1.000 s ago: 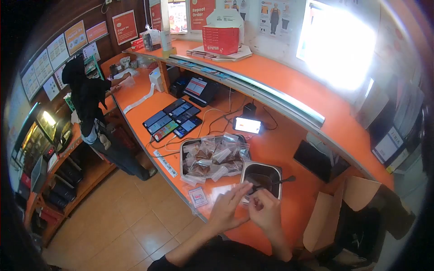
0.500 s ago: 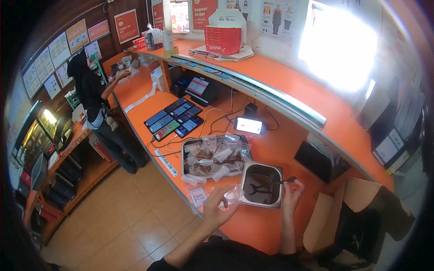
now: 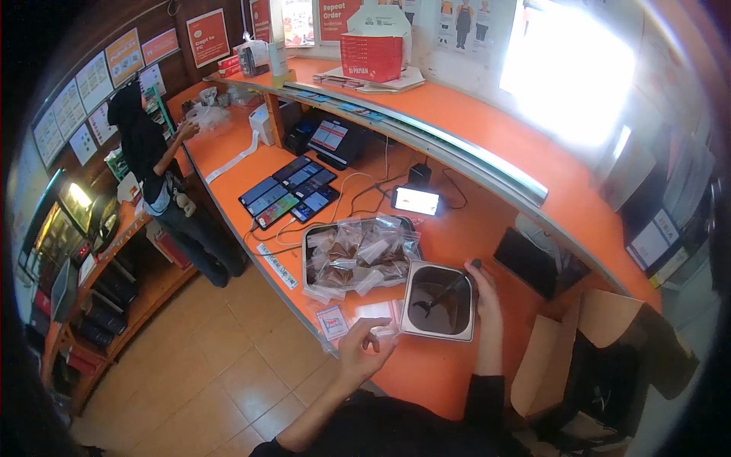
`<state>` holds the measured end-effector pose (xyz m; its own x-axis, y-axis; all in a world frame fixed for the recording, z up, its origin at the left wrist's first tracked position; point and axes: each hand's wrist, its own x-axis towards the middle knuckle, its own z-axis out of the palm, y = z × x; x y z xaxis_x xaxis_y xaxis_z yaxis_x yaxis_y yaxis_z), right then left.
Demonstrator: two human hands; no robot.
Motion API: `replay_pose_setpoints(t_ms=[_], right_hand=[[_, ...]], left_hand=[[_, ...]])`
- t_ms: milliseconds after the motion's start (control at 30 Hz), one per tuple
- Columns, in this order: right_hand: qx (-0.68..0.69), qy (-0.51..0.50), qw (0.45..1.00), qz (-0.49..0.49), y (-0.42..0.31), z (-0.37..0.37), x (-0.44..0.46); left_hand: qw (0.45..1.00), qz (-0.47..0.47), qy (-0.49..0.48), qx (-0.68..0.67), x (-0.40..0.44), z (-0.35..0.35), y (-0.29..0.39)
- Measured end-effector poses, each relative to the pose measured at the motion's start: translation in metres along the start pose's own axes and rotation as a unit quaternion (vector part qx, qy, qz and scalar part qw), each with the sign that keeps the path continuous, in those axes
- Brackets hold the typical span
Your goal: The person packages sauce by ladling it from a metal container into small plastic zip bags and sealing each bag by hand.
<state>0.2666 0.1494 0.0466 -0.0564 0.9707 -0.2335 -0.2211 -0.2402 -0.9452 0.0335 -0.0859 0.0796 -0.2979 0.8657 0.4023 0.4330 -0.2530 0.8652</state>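
My right hand (image 3: 486, 289) is closed on the handle end of a dark spoon (image 3: 449, 292), whose other end rests in dark liquid inside a square metal container (image 3: 408, 324). Left of the container, my left hand (image 3: 365, 350) pinches a small clear plastic bag (image 3: 386, 330). Flat on the counter near that hand are more clear bags (image 3: 375, 310) and a printed packet (image 3: 332, 322). Behind them, a metal tray (image 3: 307, 259) holds several filled clear bags (image 3: 373, 251).
Several phones (image 3: 289, 190), a lit phone (image 3: 416, 200) and cables lie on the orange counter (image 3: 464, 228). A tablet (image 3: 525, 263) and an open cardboard box (image 3: 544, 365) are at the right. A person in black (image 3: 164, 167) stands at the far left.
My hands have moved apart. My right hand went to the spoon, which now stands more steeply in the liquid. The other person's arm has lowered slightly since half a second ago.
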Motion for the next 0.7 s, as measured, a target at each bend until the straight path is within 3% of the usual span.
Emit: replay_pose_setpoints(t_ms=[133,167,233,300,400,533,700], right_hand=[[0.015,-0.065,0.998,-0.016,-0.004,0.008,0.001],[-0.124,0.008,0.977,-0.175,0.005,0.011,0.002],[-0.261,0.085,0.908,-0.316,0.009,0.02,-0.018],[-0.378,0.041,0.869,-0.317,-0.021,0.039,-0.067],[-0.349,0.024,0.887,-0.301,-0.027,0.048,-0.103],[-0.281,-0.025,0.871,-0.403,-0.026,0.043,-0.124],[-0.253,-0.074,0.884,-0.385,-0.009,0.033,-0.131]], left_hand=[[0.999,-0.032,0.001,-0.004,-0.003,0.001,0.0],[0.999,-0.034,0.0,-0.005,-0.002,0.001,-0.001],[0.999,-0.041,0.011,0.015,0.0,-0.002,-0.001],[0.999,-0.039,0.018,0.005,0.003,-0.001,-0.001],[0.999,-0.036,0.018,-0.004,0.006,0.0,-0.004],[0.999,-0.036,0.023,-0.013,0.009,0.002,-0.006],[0.997,-0.071,0.017,-0.039,0.011,0.003,-0.005]])
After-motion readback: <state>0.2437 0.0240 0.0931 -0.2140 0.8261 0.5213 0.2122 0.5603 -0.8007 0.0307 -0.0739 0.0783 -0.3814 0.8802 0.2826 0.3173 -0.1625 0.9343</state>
